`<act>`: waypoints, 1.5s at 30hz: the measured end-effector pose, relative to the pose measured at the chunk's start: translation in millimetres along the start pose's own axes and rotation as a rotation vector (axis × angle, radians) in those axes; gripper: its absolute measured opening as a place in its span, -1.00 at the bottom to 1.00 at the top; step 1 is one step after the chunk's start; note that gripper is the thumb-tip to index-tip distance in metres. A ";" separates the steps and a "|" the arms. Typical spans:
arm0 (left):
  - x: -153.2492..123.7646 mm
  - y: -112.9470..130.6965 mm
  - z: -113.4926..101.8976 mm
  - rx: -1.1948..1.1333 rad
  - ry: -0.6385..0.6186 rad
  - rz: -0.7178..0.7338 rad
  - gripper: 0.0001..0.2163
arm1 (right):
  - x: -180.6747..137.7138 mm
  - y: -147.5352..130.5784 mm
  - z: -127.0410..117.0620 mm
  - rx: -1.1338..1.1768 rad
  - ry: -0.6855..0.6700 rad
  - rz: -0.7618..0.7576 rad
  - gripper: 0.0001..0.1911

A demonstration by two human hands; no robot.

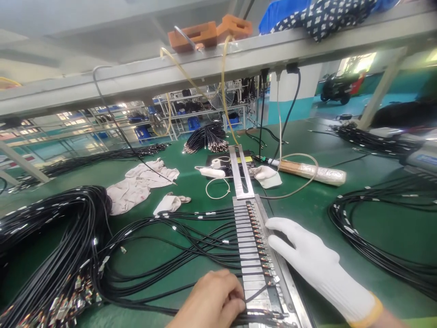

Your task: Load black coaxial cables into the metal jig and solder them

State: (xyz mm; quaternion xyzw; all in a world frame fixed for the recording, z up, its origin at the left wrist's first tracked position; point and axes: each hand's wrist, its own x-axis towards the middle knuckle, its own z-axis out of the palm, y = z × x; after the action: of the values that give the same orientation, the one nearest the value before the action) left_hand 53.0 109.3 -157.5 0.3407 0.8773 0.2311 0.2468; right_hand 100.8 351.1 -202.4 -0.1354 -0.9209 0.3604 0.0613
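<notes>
A long metal fixture (244, 241) with a row of slots lies lengthwise on the green table. Several black cables lie across it, their stripped ends with small connectors (261, 248) lined up along its right side. My bare left hand (215, 296) is at the fixture's near left edge, fingers curled round a black cable (256, 291) whose connector end reaches the right side. In a white glove, my right hand (307, 259) rests by the right rail, thumb and finger spread apart, fingertips at the edge. A flat slotted metal plate (242, 175) extends from the far end.
A thick black cable bundle (61, 218) fills the left side, with coiled cables (351, 228) at right. White cloths (136, 187), a spare glove (268, 176) and a wrapped bar (312, 171) lie behind. A shelf beam (136, 75) spans above, with cords hanging down.
</notes>
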 end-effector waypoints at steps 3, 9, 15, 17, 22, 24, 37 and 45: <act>-2.4 4.7 -2.7 -0.035 -0.037 -0.032 -0.85 | -3.8 -5.8 3.9 0.020 0.025 -0.049 -0.59; -4.1 3.5 -3.9 -0.067 -0.004 -0.033 -0.87 | -6.5 -5.2 7.0 0.026 0.053 -0.054 -0.61; -7.2 -1.7 -8.9 -0.050 0.013 -0.018 -0.81 | -3.7 -3.8 4.1 0.016 0.037 -0.061 -0.62; -6.2 -3.0 -10.4 -0.027 0.023 -0.028 -0.80 | -3.3 -3.4 4.2 0.003 0.029 -0.043 -0.63; 0.2 -5.9 -4.5 -0.071 0.132 -0.037 -0.85 | -3.2 0.7 6.4 -0.011 0.037 -0.039 -0.62; 3.2 -6.2 0.2 -0.094 0.143 -0.043 -0.87 | -2.9 0.2 6.4 -0.009 0.042 -0.046 -0.62; -3.5 19.0 -20.4 -0.126 -0.141 -0.259 -0.68 | -6.5 -16.1 1.0 0.055 0.063 -0.108 -0.62; -11.5 14.7 -22.0 0.005 -0.149 -0.186 -0.77 | -6.8 -8.2 0.9 0.032 0.032 -0.103 -0.66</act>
State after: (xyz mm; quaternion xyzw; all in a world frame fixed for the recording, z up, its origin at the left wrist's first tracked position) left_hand 54.5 105.6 -129.0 0.2748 0.8848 0.1793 0.3308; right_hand 105.4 342.7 -197.6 -0.0928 -0.9196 0.3693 0.0968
